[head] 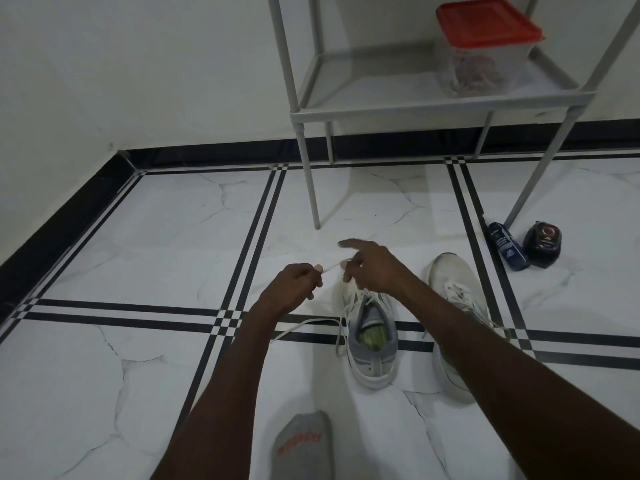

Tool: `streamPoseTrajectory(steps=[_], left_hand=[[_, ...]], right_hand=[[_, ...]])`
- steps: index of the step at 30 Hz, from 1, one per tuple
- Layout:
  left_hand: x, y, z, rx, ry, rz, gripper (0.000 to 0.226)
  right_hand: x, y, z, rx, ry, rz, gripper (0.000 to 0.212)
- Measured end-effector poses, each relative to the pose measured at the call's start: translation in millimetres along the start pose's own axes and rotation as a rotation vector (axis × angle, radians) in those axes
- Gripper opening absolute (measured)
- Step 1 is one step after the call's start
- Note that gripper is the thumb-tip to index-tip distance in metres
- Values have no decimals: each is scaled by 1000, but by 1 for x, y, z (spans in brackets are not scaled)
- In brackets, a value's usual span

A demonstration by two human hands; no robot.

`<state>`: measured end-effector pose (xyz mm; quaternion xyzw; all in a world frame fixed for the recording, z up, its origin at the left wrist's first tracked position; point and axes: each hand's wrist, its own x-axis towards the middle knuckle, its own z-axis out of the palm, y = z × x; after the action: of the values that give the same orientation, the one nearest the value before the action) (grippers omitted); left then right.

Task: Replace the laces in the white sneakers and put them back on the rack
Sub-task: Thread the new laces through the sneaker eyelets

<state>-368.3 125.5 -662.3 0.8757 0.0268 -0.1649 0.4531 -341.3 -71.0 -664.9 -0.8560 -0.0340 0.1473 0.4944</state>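
With the left hand (294, 284) and right hand (372, 270) pinching a short white lace (331, 267) stretch taut between them, just above the near sneaker (370, 337), keep even tension so it feeds untwisted.

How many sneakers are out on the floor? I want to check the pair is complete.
2. One sneaker stands on the floor under the hands, its lace loose. The other sneaker lies to its right, partly behind the right forearm. None on the rack.
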Motion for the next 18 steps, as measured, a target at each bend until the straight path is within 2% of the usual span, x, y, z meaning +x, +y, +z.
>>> streamPoseTrajectory(steps=[3,6,9,11,13,16,18], left_hand=[[3,2,7,41,-5,42,39],[3,3,9,113,43,80,38],[5,-3,7,144,226,133,31],[6,-9,4,49,325,154,28],[6,-9,3,-113,345,126,26],[2,-2,4,-564,265,47,24],[2,1,6,-736,219,34,27]], right_hand=[[-12,-9,7,-59,-180,-64,17],[-11,-3,13,-96,-155,-82,19],[-7,7,15,-133,-95,-80,19],[-6,12,16,-141,-85,-59,19],[-8,15,17,-136,-82,-37,21],[-11,16,16,-128,-67,-30,23],[-12,16,16,-124,-63,-18,23]])
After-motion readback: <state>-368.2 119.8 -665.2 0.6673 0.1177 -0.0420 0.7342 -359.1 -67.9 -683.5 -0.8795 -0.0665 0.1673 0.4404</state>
